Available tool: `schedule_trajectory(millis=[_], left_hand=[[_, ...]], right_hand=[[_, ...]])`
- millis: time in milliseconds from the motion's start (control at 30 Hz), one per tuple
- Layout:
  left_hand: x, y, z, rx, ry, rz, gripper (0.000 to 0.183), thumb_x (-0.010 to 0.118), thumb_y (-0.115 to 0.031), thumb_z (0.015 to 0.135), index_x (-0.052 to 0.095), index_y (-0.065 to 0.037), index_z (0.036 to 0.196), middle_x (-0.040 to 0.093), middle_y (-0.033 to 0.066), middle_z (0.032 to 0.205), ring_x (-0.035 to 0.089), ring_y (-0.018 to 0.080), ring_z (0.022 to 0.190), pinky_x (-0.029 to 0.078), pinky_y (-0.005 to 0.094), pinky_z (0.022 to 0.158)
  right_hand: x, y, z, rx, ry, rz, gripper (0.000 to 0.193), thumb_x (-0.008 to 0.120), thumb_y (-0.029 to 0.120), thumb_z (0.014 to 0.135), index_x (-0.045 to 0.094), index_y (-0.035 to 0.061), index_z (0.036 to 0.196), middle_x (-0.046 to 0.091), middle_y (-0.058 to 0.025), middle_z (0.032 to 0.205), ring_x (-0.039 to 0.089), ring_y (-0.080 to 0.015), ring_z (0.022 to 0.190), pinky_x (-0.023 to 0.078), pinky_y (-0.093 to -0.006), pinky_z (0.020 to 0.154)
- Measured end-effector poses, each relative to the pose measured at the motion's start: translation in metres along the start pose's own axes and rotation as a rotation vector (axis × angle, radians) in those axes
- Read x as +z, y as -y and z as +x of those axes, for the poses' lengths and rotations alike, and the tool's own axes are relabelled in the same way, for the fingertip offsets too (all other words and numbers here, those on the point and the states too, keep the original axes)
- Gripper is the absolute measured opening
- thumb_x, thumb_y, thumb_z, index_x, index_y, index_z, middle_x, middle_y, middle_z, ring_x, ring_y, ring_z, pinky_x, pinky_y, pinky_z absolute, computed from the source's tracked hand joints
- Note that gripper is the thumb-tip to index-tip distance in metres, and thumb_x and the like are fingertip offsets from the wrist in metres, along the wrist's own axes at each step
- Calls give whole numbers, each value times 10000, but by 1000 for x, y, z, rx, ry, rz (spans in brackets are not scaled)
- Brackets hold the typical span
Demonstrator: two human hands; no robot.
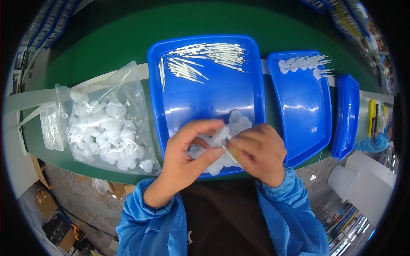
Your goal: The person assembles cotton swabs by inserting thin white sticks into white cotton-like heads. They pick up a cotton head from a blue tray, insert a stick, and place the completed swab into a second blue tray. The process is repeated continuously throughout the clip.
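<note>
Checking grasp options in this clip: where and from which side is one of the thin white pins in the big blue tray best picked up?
Pinch a stray white pin across its mid-shaft from above. The pins lie flat on the big blue tray, and those at the pile's near edge have bare floor around them for fingers.

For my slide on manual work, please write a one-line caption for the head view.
Left hand holds a white plastic disc while the right hand brings a thin pin to it over a blue tray.

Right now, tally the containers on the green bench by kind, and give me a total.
Blue trays: 3, a large one, a middle one and one at the right on edge.
Clear bag of white plastic parts: 1.
Small clear boxes at far left: 2.
Total: 6.
</note>
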State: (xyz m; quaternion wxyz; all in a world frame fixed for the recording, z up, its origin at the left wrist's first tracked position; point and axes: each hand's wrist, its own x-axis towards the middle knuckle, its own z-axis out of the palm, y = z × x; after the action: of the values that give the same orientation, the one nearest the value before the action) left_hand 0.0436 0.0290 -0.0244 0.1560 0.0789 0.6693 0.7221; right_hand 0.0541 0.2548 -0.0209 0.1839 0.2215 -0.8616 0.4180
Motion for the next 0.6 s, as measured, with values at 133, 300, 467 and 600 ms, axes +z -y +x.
schedule_trajectory(millis=[133, 300, 467, 600], left_hand=[[-3, -16, -3, 77, -76, 167, 493, 899, 15, 837, 755, -28, 1308, 679, 110, 1336, 686, 205, 1191, 565, 322, 924], [6, -24, 1, 371, -120, 514, 574, 949, -1, 745, 806, -68, 1297, 712, 101, 1261, 711, 253, 1051, 593, 338, 798], [4, -27, 2, 508, -121, 689, 642, 952, -56, 657, 809, -53, 1283, 736, 92, 1182, 697, 273, 973, 579, 393, 800], [0, -26, 1, 607, -90, 798, 654, 972, -70, 677, 777, -44, 1300, 735, 132, 1193, 726, 339, 1060, 597, 426, 894]], right_hand=[[-7, -2, 6, 68, 5, 176, 355, 924, 81, 739, 839, 62, 1082, 780, -86, 1046, 745, -258, 835, 580, -365, 750], [-6, 5, 17, 429, 145, 580, 434, 940, 55, 769, 800, 36, 1179, 757, -114, 1062, 733, -189, 874, 580, -344, 797], [-3, 4, 18, 340, 171, 497, 405, 924, 20, 796, 779, 38, 1174, 744, -77, 1004, 714, -156, 842, 561, -295, 760], [3, 4, 12, 389, 150, 574, 407, 914, 6, 804, 766, 37, 1181, 734, -87, 1056, 714, -151, 871, 563, -287, 780]])
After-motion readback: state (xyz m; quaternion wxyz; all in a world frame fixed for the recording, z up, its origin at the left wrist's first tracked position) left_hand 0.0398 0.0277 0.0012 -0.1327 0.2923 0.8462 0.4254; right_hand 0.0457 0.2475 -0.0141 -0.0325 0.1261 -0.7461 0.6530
